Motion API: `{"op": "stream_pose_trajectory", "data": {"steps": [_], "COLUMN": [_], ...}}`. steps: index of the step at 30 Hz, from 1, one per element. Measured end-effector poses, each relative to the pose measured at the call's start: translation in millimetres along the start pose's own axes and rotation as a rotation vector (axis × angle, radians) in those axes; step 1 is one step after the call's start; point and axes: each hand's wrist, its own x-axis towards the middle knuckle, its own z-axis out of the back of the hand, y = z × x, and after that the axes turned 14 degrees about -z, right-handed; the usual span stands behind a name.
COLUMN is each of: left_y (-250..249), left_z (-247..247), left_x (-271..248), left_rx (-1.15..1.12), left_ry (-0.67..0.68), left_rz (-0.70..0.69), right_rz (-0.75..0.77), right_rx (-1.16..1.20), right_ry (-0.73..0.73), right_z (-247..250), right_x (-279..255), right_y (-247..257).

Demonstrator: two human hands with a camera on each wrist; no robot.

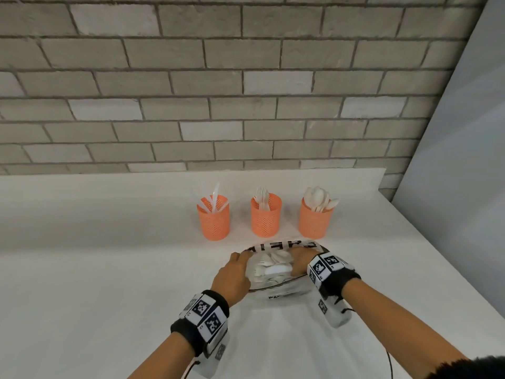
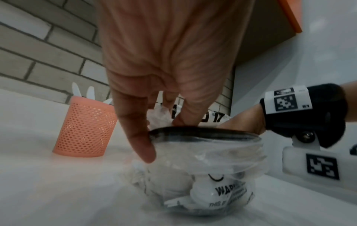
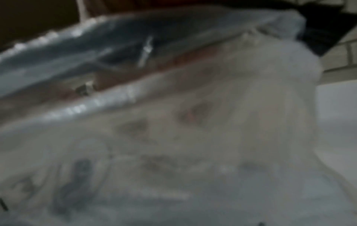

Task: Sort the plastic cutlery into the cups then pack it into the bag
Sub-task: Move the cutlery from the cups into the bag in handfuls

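Clear plastic bag, lower centre of the head view, standing open on the white counter with white cutlery inside. The left hand pinches the bag's left rim, thumb outside and fingers inside; the right hand reaches into the mouth, its grasp not discernible. Three orange mesh cups stand behind, still holding cutlery. The film is judged light, limp and slippery; best gripped at the dark-edged rim.

A plain staging corner: grey brick wall behind a bare white counter.
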Motion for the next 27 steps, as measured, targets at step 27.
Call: {"op": "stream_pose_trajectory", "data": {"steps": [27], "left_y": [-6], "left_z": [8], "left_x": [4], "left_rx": [-0.176], "left_ry": [-0.152], "left_rz": [-0.032], "right_rz": [0.205], "right_rx": [0.281], "right_ry": [0.068], "right_z": [-12], "right_x": [5], "right_y": [0]}}
